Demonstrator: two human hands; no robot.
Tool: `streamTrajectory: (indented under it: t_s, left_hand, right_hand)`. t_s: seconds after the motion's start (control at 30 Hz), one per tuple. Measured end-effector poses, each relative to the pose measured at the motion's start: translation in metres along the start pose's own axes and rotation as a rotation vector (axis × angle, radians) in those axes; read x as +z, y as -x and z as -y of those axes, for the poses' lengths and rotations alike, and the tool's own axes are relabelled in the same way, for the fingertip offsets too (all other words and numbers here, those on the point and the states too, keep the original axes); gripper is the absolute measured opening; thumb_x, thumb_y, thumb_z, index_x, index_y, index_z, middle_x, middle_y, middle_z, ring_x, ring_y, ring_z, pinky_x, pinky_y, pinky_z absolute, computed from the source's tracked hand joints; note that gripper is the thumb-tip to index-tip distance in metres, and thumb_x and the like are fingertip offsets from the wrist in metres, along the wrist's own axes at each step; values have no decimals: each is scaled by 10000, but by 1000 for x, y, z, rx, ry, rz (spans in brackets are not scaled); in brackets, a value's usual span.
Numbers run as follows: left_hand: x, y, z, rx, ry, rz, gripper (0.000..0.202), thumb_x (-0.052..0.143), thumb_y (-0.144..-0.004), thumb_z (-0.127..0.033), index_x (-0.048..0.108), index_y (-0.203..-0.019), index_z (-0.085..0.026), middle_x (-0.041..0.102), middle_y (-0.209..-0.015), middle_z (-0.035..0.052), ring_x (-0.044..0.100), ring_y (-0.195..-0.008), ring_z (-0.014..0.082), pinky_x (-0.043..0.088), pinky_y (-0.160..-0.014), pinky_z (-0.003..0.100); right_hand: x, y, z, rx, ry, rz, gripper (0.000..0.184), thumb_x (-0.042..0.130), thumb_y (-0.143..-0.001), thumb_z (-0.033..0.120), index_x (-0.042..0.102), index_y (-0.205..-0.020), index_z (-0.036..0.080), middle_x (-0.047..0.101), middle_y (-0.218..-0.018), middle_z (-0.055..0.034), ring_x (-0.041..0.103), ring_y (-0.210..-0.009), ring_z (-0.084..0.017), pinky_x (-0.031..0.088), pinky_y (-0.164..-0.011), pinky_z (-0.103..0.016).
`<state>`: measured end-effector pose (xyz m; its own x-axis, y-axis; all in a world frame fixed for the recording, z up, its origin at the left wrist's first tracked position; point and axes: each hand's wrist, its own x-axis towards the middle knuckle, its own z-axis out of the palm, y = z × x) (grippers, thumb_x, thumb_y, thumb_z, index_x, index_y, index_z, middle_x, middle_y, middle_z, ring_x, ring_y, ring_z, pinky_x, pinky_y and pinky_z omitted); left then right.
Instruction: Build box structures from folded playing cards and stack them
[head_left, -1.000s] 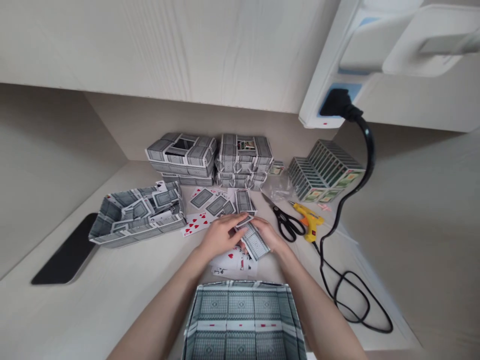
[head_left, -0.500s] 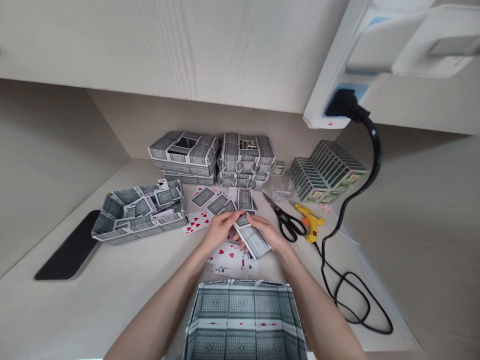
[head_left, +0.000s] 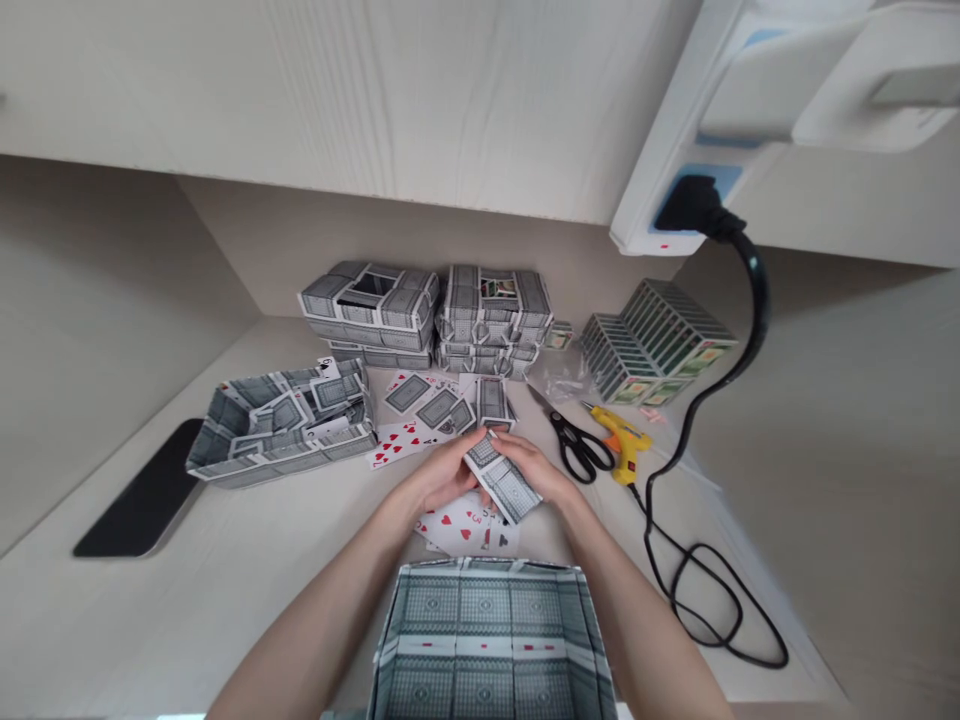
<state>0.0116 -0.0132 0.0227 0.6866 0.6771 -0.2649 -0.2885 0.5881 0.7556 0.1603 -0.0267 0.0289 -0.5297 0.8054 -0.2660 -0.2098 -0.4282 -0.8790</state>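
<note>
card (head_left: 508, 487) held between left hand (head_left: 442, 472) and right hand (head_left: 538, 472)
fingers closed on it; long axis slants down toward the right hand.

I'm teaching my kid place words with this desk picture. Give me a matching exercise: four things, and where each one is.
Things:
1. Black-handled scissors
2. Yellow glue gun
3. Card-walled tray
4. Card-walled box

Places:
A. Nearest the camera, below the cards in the left hand and right hand
B. Farthest right of the four, with a black cord at its base
C. Directly right of the hands
D. Left of the hands, beside a black pad

Pairs: 1-C, 2-B, 3-D, 4-A
</note>
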Motion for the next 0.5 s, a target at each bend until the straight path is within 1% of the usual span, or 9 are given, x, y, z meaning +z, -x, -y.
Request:
streamTrajectory:
  t_s: [0.07, 0.1, 0.2, 0.33, 0.4, 0.5]
  left_hand:
    - [1, -1, 2, 8, -20, -4, 417, 439, -821, -495, 605, -775, -115, 513, -428, 8, 534, -385, 177, 459, -433, 318]
    - [1, -1, 3, 17, -32, -7, 413, 449, -814, -497, 591, -721, -120, 503, -413, 6, 536, -384, 179, 462, -435, 321]
    - [2, -2, 4, 38, -69, -8, 410, 479, -792, -505, 557, -646, -130, 482, -380, 0, 535, -373, 184, 454, -425, 320]
    - [2, -4, 5, 57, -132, -40, 427, 488, -772, -531, 532, -611, -138, 408, -325, -32, 506, -344, 171, 434, -410, 299]
    - [1, -6, 7, 86, -187, -105, 416, 502, -759, -537, 539, -648, -138, 404, -325, -46, 472, -322, 142, 392, -382, 256]
    - [-1, -9, 8, 146, -307, -223, 401, 508, -750, -536, 546, -687, -142, 404, -330, -63, 405, -287, 99, 288, -342, 203]
  right_hand:
    - [0, 0, 0, -6, 13, 6, 263, 501, -803, 427, 492, -934, 200, 648, -585, 2, 620, -446, -192, 483, -386, -284]
    - [0, 0, 0, -10, 18, 16, 261, 498, -805, 434, 491, -922, 201, 649, -592, 0, 620, -448, -190, 482, -384, -282]
    - [-3, 0, -2, -15, 17, 52, 265, 482, -820, 444, 493, -914, 197, 650, -601, -9, 616, -446, -187, 474, -374, -274]
    - [-6, -2, -4, -15, 16, 67, 277, 478, -830, 446, 489, -929, 187, 653, -618, -25, 619, -454, -194, 461, -355, -265]
    - [-7, -2, -5, -18, 20, 65, 288, 479, -831, 446, 485, -954, 187, 652, -621, -27, 619, -456, -195, 474, -365, -276]
    - [-8, -3, -5, -15, 31, 65, 310, 469, -836, 455, 480, -994, 188, 657, -643, -32, 618, -455, -192, 494, -385, -294]
